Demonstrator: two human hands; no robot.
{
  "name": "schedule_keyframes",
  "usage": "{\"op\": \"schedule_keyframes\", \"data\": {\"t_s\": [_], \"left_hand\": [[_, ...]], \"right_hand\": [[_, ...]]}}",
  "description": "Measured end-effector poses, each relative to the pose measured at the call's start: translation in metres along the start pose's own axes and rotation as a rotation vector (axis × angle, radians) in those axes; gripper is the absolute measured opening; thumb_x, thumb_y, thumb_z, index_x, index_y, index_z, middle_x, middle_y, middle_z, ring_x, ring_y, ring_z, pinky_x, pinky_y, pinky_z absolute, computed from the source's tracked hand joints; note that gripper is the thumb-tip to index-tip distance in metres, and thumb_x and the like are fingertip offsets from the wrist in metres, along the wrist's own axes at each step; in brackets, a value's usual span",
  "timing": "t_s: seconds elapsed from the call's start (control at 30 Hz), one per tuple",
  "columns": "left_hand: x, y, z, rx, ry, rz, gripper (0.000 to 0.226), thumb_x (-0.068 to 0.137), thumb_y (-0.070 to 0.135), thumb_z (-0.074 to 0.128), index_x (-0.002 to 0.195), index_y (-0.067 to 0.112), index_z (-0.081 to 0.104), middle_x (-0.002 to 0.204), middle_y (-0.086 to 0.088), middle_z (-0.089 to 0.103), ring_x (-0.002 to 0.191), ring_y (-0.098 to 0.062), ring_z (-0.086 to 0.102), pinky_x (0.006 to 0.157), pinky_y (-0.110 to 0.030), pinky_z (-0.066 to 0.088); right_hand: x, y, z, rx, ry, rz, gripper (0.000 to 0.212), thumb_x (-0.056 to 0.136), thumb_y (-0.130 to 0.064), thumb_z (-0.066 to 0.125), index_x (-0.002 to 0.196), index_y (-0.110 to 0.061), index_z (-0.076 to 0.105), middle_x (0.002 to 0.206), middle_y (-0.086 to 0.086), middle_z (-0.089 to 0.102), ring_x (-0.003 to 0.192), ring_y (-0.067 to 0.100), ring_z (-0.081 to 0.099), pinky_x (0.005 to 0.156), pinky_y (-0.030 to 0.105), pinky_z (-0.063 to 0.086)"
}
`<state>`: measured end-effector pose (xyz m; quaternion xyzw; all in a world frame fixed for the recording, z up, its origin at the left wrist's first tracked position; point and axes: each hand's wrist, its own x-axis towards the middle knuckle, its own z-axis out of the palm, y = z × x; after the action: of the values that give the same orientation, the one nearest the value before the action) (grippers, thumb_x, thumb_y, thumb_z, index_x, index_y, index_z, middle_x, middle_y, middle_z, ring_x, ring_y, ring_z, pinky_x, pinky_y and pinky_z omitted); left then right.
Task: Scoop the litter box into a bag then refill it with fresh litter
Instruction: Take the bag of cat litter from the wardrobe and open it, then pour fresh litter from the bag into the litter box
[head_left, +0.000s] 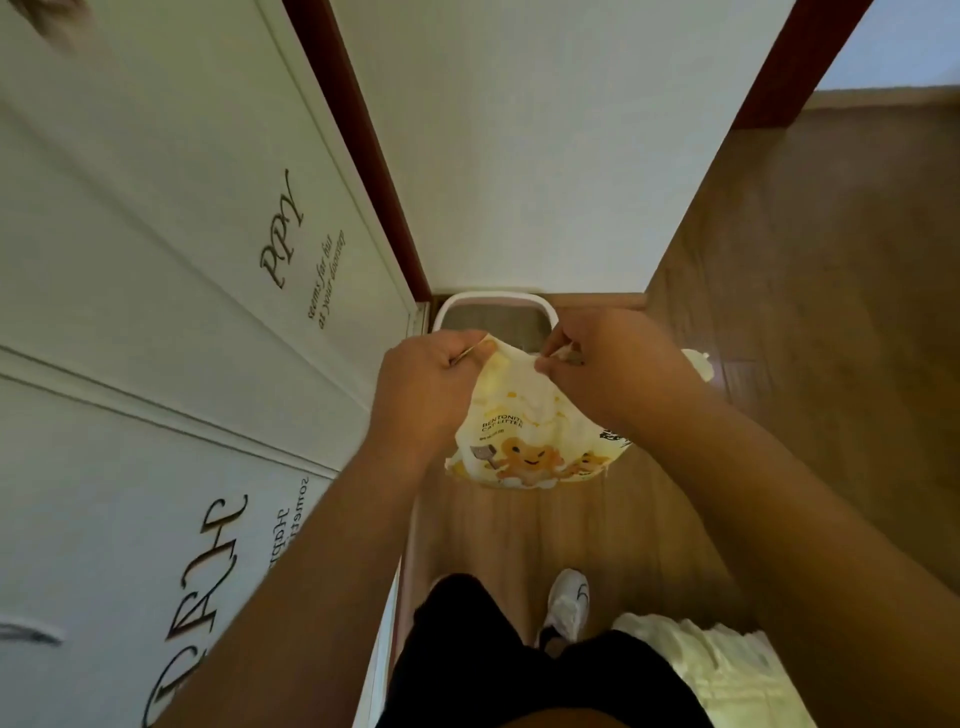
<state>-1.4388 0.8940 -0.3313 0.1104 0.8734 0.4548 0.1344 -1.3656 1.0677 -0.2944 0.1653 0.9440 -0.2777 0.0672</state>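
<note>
1. We see the yellow-and-white plastic bag of bentonite cat litter (524, 431), printed with cartoon bears, held up in the air above the wooden floor (545, 525), just in front of the litter box; its top edge is bunched between the two hands.
2. The left hand (431, 384) pinches the left corner of the bag's top edge, fingers curled tight around the gathered plastic. The right hand (608, 364) pinches the top edge close beside it, thumb and fingertips pressed together on the film — a grip that we judge suits tearing or pulling the seal apart.
3. The white-rimmed plastic litter box (493, 306) sits on the floor against the white wall (519, 156), beyond the hands; only its far rim and a strip of grey interior show, so we cannot tell how much litter it holds.
4. Holding the bag directly before the box would let the litter be tipped straight in once the top is open — we take this as the refill stage.
5. A white lettered door panel (182, 260) runs along the left. A crumpled pale plastic bag (727, 670) lies on the floor at lower right, near a white shoe (569, 605).
</note>
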Motion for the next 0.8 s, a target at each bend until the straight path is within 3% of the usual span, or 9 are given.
{"op": "schedule_keyframes", "data": {"t_s": [0.27,0.43,0.6,0.8], "left_hand": [[0.083,-0.054,0.033,0.057,-0.161,-0.01,0.024,0.099,0.034,0.065,0.117,0.025,0.078,0.106,0.007,0.078,0.097,-0.009,0.071,0.089,-0.036,0.06],[0.132,-0.098,0.057,0.117,-0.275,0.001,0.025,0.099,0.031,0.065,0.119,0.022,0.077,0.113,0.002,0.077,0.099,-0.007,0.068,0.086,-0.021,0.055],[0.174,-0.142,0.091,0.15,-0.33,-0.045,0.026,0.099,0.029,0.065,0.121,0.02,0.076,0.117,0.001,0.076,0.104,-0.008,0.065,0.094,-0.024,0.053],[0.206,-0.213,0.153,0.155,-0.344,-0.169,0.024,0.099,0.03,0.065,0.119,0.023,0.077,0.113,0.005,0.076,0.099,-0.008,0.066,0.074,-0.007,0.045]], "right_hand": [[0.079,0.028,0.048,0.074,-0.091,0.163,0.01,0.095,-0.033,0.064,0.094,-0.025,0.071,0.086,-0.005,0.068,0.075,0.009,0.061,0.063,0.023,0.049],[0.123,0.048,0.089,0.099,-0.11,0.266,0.01,0.094,-0.031,0.067,0.1,-0.025,0.072,0.096,-0.004,0.07,0.079,0.012,0.063,0.06,0.023,0.05],[0.169,0.082,0.138,0.13,-0.129,0.324,0.011,0.093,-0.029,0.07,0.101,-0.023,0.074,0.1,0.0,0.072,0.08,0.014,0.066,0.054,0.02,0.045],[0.211,0.14,0.216,0.198,-0.17,0.357,0.01,0.093,-0.029,0.069,0.099,-0.021,0.072,0.094,-0.002,0.069,0.076,0.009,0.06,0.053,0.018,0.04]]}}
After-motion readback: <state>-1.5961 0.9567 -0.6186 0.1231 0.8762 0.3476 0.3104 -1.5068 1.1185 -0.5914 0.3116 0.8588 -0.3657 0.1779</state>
